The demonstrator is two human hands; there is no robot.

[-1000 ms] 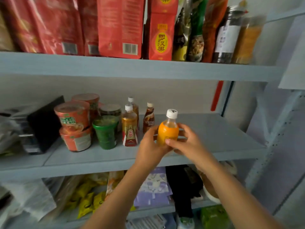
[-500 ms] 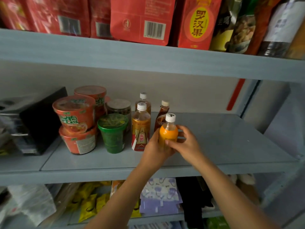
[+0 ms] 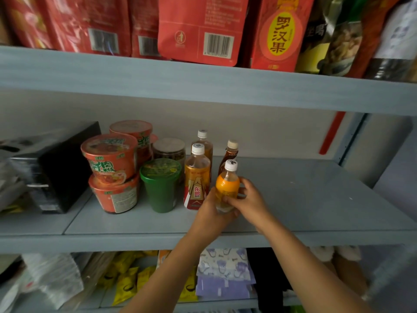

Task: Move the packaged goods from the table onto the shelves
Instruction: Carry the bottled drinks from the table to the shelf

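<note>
You have the orange bottle (image 3: 226,188) in both hands over the middle shelf (image 3: 304,199), a little back from its front edge and about midway along it. Your left hand (image 3: 211,219) is curled round the bottle's lower part from the left, back of the hand toward you. Your right hand (image 3: 250,202) grips it from the right, fingers bent round the far side and thumb across the front. The bottle is upright with its white cap on top. Your hands hide its base, so you cannot tell whether it is resting on the shelf.

It sits just right of the gold-labelled bottle (image 3: 196,177) and in front of the brown bottle (image 3: 230,152). Further left stand a green cup (image 3: 160,184) and stacked noodle bowls (image 3: 110,159). Red packets (image 3: 198,30) line the top shelf (image 3: 203,86).
</note>
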